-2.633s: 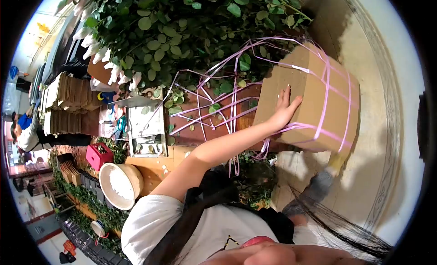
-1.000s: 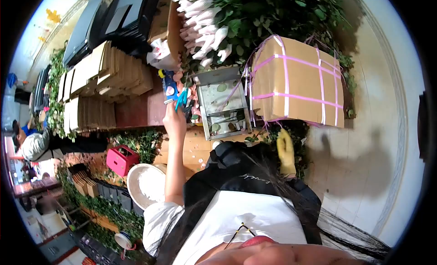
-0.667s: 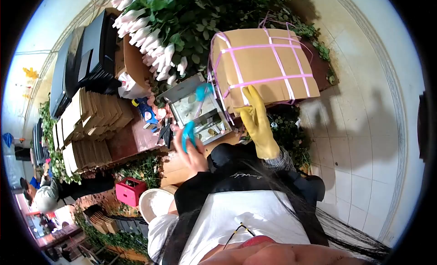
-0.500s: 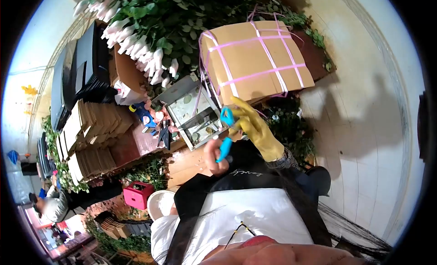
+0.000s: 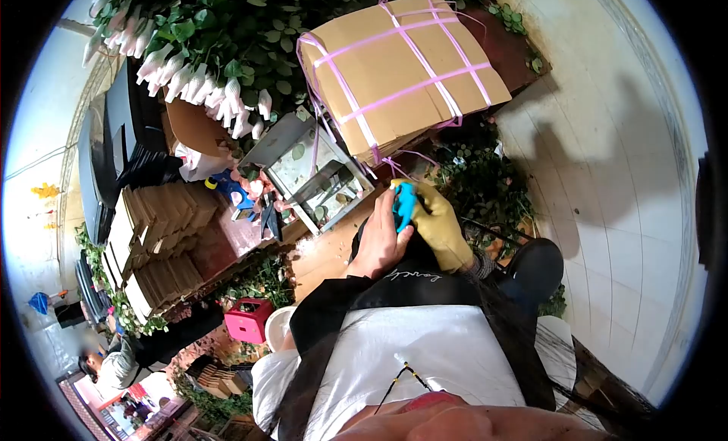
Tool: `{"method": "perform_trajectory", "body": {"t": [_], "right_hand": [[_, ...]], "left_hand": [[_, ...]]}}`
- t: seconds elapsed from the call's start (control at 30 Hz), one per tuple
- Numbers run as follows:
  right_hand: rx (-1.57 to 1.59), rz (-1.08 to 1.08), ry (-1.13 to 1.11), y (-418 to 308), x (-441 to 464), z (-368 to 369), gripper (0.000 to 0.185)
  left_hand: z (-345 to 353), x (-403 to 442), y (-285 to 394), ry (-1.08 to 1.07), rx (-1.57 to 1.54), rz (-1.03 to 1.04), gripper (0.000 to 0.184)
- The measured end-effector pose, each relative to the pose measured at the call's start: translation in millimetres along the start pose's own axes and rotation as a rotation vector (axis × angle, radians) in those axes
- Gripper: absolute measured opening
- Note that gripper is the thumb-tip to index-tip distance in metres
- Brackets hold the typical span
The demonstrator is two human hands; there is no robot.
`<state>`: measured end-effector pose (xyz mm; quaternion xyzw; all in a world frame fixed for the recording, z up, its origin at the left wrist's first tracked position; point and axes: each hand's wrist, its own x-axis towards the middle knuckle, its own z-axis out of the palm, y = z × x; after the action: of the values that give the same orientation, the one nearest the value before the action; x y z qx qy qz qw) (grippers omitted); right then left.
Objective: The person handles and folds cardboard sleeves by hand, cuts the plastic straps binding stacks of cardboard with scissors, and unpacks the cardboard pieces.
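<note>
My bare left hand (image 5: 379,242) is in front of my lap, its fingers along one side of a bright blue plastic-looking piece (image 5: 404,206) and its thumb near the lower end. Against the other side, my right hand (image 5: 440,227), in a yellow glove, curls its fingers onto the same piece. The two hands meet around it, so its kind and full shape are hidden. Just ahead and left of them stands a shallow metal tray (image 5: 331,219) with a divider and leaves inside. A cardboard bundle (image 5: 402,69) tied with pink straps lies beyond my hands.
Pink-white wrapped flower heads (image 5: 201,84) and dense foliage (image 5: 227,24) line the far side. Folded cardboard (image 5: 155,236), black boxes (image 5: 133,138), a blue tool (image 5: 227,187) and petals are at left. A pink stool (image 5: 249,320) stands below; a seated person (image 5: 114,365) is farther off.
My hands have come together around the blue piece; before, they were apart, with blue loops showing at each. The view has shifted, and the bundle and tray now appear farther left.
</note>
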<state>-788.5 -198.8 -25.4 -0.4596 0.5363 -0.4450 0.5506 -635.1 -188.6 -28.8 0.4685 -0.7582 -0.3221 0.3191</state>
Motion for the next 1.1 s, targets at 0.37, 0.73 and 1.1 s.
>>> {"method": "perform_trajectory", "body": {"t": [0.37,0.73,1.1], "right_hand": [[0.214,0.155,-0.385,-13.7,7.9,-57.9,0.074],[0.243,-0.016,-0.372,5.0,19.0,-45.1,0.081],[-0.904,-0.284,-0.569,-42.0,84.0,-91.7,0.083]], "left_hand": [[23.3,-4.9,-4.7,-0.105,-0.134,0.002,0.068],[9.0,1.3,-7.1,-0.196,-0.106,-0.029,0.066],[-8.8,20.8,-42.4,0.148,-0.050,-0.241,0.037]]}}
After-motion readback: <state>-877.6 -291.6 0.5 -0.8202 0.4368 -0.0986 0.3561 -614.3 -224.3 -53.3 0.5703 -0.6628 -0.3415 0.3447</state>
